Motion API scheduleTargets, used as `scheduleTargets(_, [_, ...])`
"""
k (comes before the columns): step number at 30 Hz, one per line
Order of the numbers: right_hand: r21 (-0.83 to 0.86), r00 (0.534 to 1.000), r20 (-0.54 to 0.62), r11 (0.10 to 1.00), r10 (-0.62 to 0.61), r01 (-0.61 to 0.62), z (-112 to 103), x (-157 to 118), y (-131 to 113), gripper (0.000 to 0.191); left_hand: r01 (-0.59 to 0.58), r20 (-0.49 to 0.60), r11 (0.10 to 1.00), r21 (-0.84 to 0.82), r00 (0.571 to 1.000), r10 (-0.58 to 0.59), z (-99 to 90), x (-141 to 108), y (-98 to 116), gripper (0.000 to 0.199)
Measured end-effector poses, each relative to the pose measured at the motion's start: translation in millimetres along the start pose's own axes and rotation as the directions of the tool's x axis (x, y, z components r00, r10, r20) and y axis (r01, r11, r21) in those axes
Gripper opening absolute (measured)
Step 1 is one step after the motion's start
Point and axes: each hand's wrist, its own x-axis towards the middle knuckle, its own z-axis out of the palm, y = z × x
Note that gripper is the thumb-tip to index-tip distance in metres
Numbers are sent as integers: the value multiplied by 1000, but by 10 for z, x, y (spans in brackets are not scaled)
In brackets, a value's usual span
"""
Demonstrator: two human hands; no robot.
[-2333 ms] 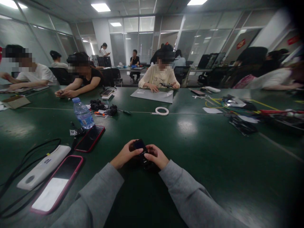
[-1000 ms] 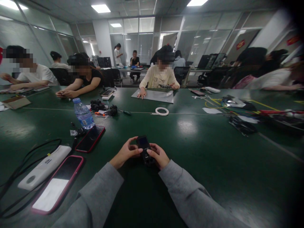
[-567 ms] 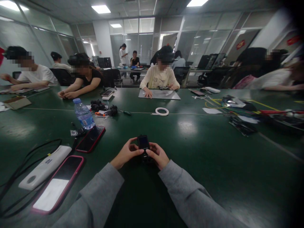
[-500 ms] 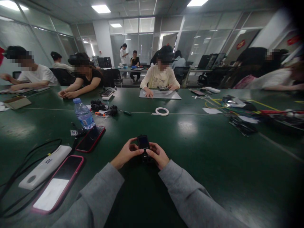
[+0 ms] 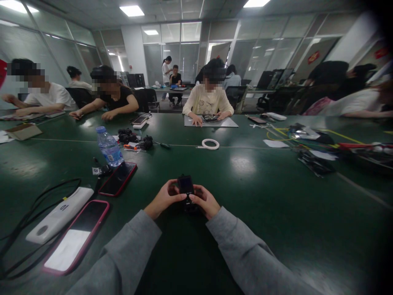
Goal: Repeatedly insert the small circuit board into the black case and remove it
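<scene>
- The landmark is the clear bottle (image 5: 109, 149) with a blue cap, standing upright on the dark green table (image 5: 276, 184).
- The black handheld device (image 5: 186, 188) is to the right of the bottle and nearer the wearer, its small dark screen facing up; whether its underside touches the table cannot be told.
- The left hand (image 5: 166, 199) grips the device's left side, its fingers curled around the edge and its thumb on the front below the screen.
- The right hand (image 5: 207, 202) grips the device's right side in the same manner, its thumb beside the other, so all 2 hands are closed on the same thing.
- Just on the near side of the bottle lies a red-edged phone (image 5: 118, 179), dark screen up.
- Farther to the near left of the bottle are a white device (image 5: 61, 215) with a marking and a pink-cased phone (image 5: 76, 237), side by side, with black cables (image 5: 23, 213) to their left.
- Right of the bottle and slightly beyond it are a black cable bundle (image 5: 145, 142), a screwdriver (image 5: 162, 145) and, farther right, a white tape roll (image 5: 210, 144).
- Beyond the bottle and to its right, a person in a pale top (image 5: 207, 98) rests a hand on a gray sheet (image 5: 227, 122).
- Far right of the bottle is a tangle of coloured wires (image 5: 307, 133).
</scene>
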Motion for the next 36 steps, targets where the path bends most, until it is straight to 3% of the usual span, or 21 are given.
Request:
scheduleTargets(10, [40, 999, 21, 998, -39, 38, -15, 12, 38, 60, -15, -5, 1000, 2, 1000, 15, 42, -13, 15, 66])
scheduleTargets(23, [-8, 995, 24, 995, -102, 102, 40, -31, -13, 53, 42, 89, 999, -26, 995, -39, 15, -45, 100, 66])
scheduleTargets(36, [-44, 993, 22, 993, -112, 113, 20, -14, 2, 55, 28, 57, 999, -20, 998, -27, 35, -46, 106, 66])
